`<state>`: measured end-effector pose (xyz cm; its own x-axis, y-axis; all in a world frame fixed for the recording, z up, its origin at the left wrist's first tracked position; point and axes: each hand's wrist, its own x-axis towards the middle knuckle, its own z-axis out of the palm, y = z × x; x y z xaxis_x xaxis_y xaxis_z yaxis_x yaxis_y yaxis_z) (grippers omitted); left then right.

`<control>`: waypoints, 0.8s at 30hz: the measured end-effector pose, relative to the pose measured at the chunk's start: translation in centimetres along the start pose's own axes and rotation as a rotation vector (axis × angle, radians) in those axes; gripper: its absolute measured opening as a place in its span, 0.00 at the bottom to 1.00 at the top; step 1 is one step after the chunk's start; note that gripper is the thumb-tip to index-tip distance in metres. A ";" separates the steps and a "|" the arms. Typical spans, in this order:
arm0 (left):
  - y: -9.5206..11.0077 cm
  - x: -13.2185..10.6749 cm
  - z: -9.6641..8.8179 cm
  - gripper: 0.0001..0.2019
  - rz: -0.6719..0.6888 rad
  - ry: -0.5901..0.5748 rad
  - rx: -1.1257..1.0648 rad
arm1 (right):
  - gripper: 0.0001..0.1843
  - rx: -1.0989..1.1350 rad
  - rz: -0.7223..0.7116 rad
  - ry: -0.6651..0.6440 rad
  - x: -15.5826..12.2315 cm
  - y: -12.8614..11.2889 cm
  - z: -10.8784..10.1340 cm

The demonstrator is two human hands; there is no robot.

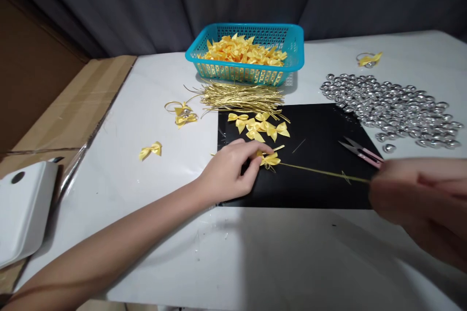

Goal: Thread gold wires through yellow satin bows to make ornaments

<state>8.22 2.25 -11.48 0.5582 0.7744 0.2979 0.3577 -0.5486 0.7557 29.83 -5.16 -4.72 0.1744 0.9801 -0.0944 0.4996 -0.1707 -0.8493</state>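
Observation:
My left hand [235, 167] pinches a yellow ribbon bow [270, 159] against the black mat [299, 194]. A thin yellow-gold thread [321, 171] stretches taut from that bow to my right hand [419, 199], which is closed around its end and blurred. A short gold twist tie [278, 148] pokes out beside the left fingertips. Just beyond that hand lie several loose yellow bows [255, 126]. Small pink-handled thread snips [361, 151] rest on the mat, partly behind my right hand.
A turquoise basket [299, 53] of yellow bows stands at the back. Before it lies a bundle of gold ties [242, 97]. Silver heart-shaped beads [397, 109] spread at right. Bows with beads [184, 115] and a single bow [150, 150] lie left, near a white device [25, 209].

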 end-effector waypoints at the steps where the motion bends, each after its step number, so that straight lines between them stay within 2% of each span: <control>1: 0.1 0.1 -0.2 0.09 -0.068 -0.026 -0.108 | 0.31 0.000 0.005 0.013 0.8 0.1 0.1; 4: 0.5 0.4 -0.7 0.04 -0.264 -0.107 -0.503 | 0.19 -0.014 -0.092 -0.017 3.1 0.7 0.8; 6: 1.0 0.5 -0.8 0.02 -0.386 -0.155 -0.691 | 0.17 0.015 -0.191 -0.096 3.9 1.1 1.5; 8: 1.5 0.5 -0.8 0.03 -0.483 -0.174 -0.828 | 0.17 0.049 -0.267 -0.190 4.0 1.4 2.3; 10: 1.7 0.4 -0.7 0.04 -0.546 -0.176 -0.964 | 0.13 0.040 -0.354 -0.255 3.7 1.7 2.7; 13: 1.8 0.4 -0.4 0.13 -0.632 -0.182 -1.123 | 0.11 0.025 -0.510 -0.313 3.1 2.1 2.7; 15: 1.8 0.4 -0.2 0.13 -0.682 -0.163 -1.133 | 0.13 0.024 -0.586 -0.313 2.9 2.5 2.5; 18: 2.0 0.4 0.0 0.03 -0.706 -0.107 -1.049 | 0.16 -0.011 -0.641 -0.240 2.7 2.9 2.6; 19: 2.1 0.4 0.0 0.03 -0.700 -0.097 -1.013 | 0.16 -0.037 -0.659 -0.206 2.7 2.9 2.7; 21: 2.4 0.4 0.1 0.10 -0.685 -0.086 -0.943 | 0.13 -0.105 -0.708 -0.150 2.6 2.9 3.2; 24: 2.7 0.1 0.3 0.12 -0.671 -0.053 -0.852 | 0.05 -0.207 -0.755 -0.101 2.5 2.5 3.8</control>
<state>9.53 0.74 -9.56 0.4813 0.8091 -0.3373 -0.0242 0.3969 0.9175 28.33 -2.75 -9.08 -0.3483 0.8409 0.4142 0.6016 0.5393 -0.5892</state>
